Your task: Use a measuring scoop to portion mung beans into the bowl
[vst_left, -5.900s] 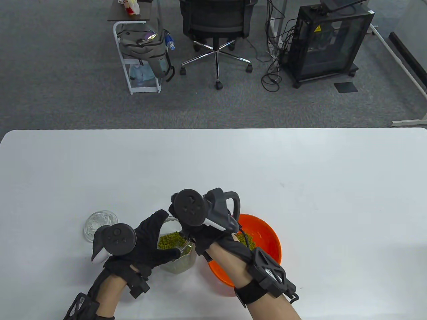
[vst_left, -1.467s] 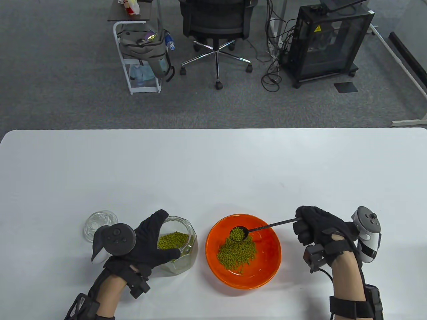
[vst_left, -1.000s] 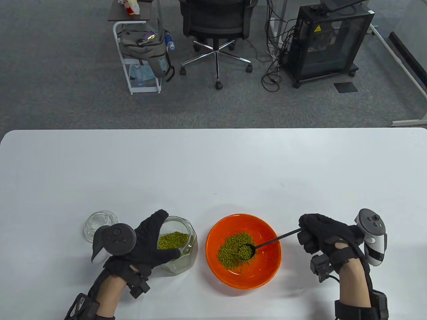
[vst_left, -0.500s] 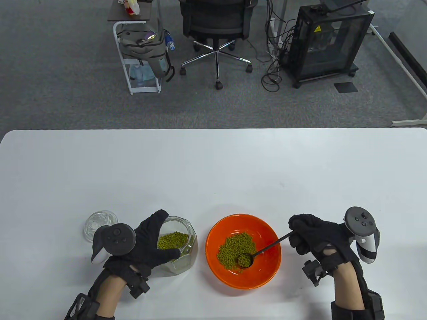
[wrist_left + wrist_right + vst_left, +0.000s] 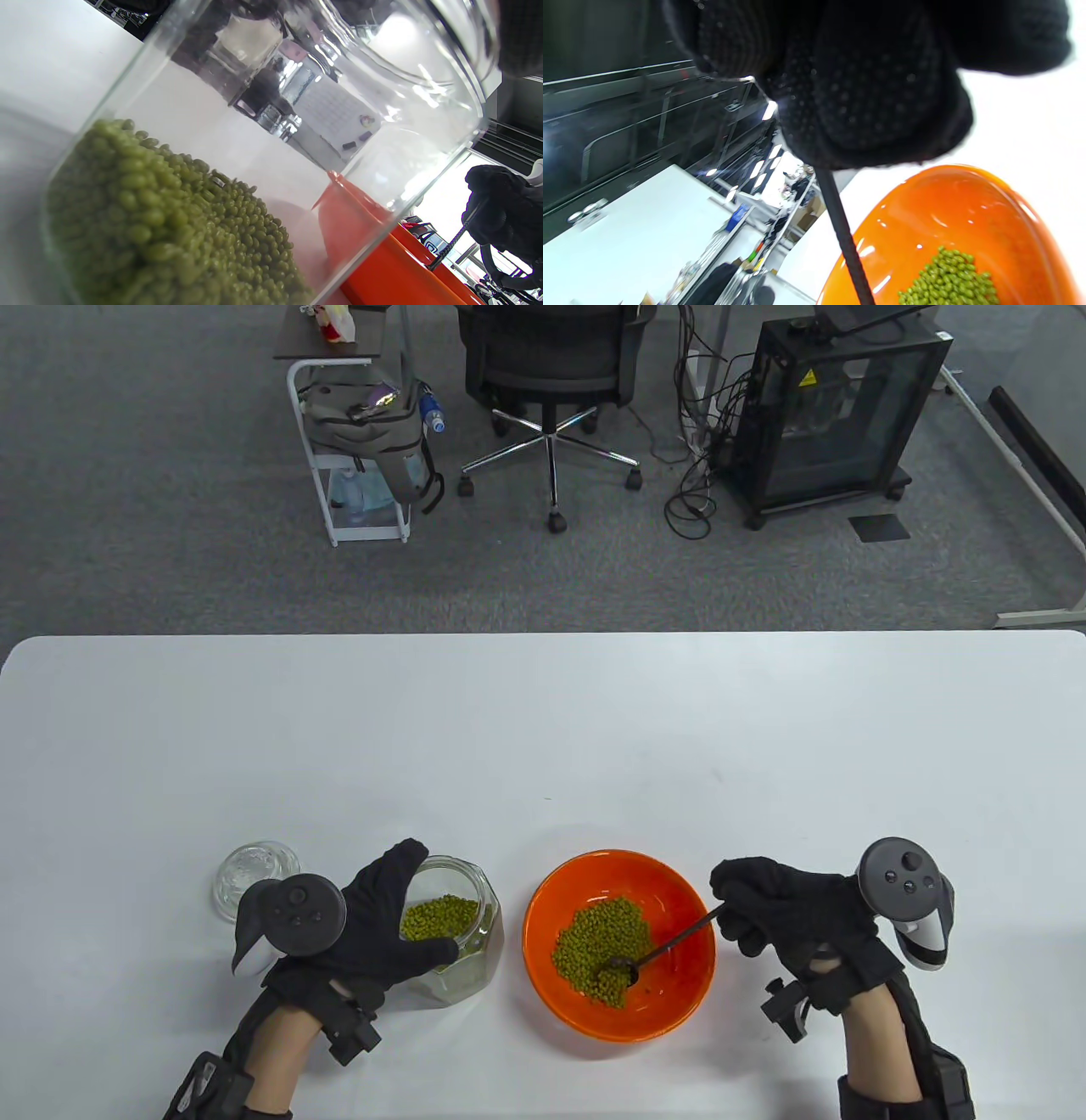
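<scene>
Tipped since earlier, scoop (image 5: 670, 943) rests in bowl's (image 5: 679, 891) beans (image 5: 601, 942), right fingers (image 5: 747, 891) apparently pinching its handle.

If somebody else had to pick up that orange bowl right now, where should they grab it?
Probably the orange bowl by its rim on the far side, coming from above. The walls flare outward to a thin lip, which suits a pinch. The scoop crosses the right rim from the right hand, and the jar stands close on the left.
</scene>
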The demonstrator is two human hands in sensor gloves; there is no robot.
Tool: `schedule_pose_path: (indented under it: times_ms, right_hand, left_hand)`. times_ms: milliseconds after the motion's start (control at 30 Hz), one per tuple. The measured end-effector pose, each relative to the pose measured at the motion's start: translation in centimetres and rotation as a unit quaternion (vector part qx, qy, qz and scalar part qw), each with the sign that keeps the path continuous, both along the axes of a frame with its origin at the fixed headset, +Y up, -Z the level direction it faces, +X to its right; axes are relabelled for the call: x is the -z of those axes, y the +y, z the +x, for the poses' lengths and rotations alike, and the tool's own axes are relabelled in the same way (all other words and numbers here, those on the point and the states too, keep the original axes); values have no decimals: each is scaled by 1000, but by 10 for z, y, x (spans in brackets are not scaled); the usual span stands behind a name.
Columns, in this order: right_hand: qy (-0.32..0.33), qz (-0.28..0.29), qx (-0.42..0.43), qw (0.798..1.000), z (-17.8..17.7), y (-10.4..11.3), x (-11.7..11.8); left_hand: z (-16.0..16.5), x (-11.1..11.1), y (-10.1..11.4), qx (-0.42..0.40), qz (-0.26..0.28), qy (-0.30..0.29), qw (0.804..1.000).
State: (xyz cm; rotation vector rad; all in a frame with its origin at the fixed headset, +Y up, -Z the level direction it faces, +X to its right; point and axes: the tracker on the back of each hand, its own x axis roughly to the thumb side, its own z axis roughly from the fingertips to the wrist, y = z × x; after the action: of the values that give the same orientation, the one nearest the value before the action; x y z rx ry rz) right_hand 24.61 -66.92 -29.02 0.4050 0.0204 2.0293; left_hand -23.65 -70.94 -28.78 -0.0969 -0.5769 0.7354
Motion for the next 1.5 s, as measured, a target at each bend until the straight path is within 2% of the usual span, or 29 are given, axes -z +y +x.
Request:
schedule_pose_path:
  times_ms: [400,600,867,1000,1133,1267,1400,1500]
  right_hand:
    - [34,108,-36,993,-12,24,-19]
    - [33,127,-26,991,-8,30,-23]
    - [27,117,10,993,7,28,-20]
    - [-12,111,19,994,15,26,-18]
    - [-85,73,52,992,23,19,-12]
    - [-136,-11,140,981,31,5,-6]
    - [-113,-82,233,962,29,-6,0]
    - [-109,-108,277,948,18,2,2]
  left_hand:
    - [0,0,0,0,0,0,1000]
    - [0,0,0,0,0,0,1000]
    - [0,0,0,2,1,0,1000]
    - [0,0,0,3,1,0,1000]
    - [0,0,0,3,1,0,1000]
    - [0,0,0,3,1,0,1000]
    - [0,0,0,3,1,0,1000]
    - [0,0,0,3,1,0,1000]
